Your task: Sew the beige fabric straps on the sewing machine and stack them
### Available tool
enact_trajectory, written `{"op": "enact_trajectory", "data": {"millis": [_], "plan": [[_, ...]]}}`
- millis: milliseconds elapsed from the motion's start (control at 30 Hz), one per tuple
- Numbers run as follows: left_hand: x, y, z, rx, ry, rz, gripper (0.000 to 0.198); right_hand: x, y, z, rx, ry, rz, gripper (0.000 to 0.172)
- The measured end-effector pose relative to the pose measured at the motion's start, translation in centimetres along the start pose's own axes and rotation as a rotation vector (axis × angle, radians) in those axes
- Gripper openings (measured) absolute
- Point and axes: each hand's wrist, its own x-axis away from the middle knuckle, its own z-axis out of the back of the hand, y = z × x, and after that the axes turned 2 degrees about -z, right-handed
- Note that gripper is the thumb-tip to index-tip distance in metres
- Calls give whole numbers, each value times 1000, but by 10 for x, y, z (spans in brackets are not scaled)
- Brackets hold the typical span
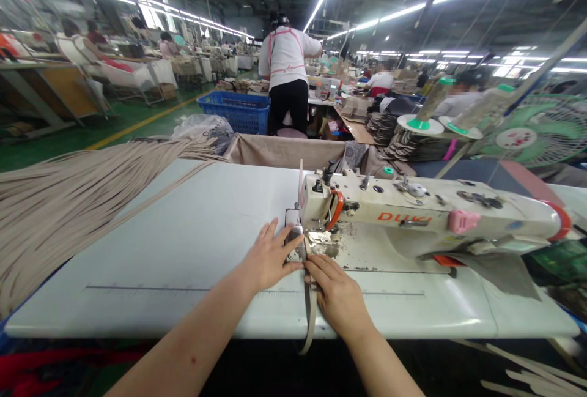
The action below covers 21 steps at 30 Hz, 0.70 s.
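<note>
A narrow beige fabric strip [312, 314] runs under the head of the sewing machine [367, 210] and hangs in a loop over the table's front edge. My left hand [270, 257] lies with fingers spread beside the needle area, its fingertips at the metal guide and its thumb close to the strip. On the strip's other side is my right hand [338, 293], fingers together and closed on it just in front of the machine's foot. The needle's point is too small to make out.
Long beige strips [92, 195] are heaped over the table's left side. Behind the white table [183, 244] stand a fabric-lined bin [284, 149] and a blue basket [238, 112]. Thread cones [428, 106] and a green fan [532, 134] are at right. A person [288, 66] stands ahead.
</note>
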Motion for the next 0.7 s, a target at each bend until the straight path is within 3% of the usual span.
{"op": "enact_trajectory", "data": {"millis": [267,400,533,700], "plan": [[-1,2,1,18,-7,14,69,0,-2,2,11,-9,-3,52],[-1,2,2,14,-24,20,70,0,-5,6,16,24,14,38],[-1,3,2,4,-37,24,69,2,-8,11,-1,46,56,37],[-1,2,-3,5,-44,55,85,6,-11,15,3,59,84,30]]}}
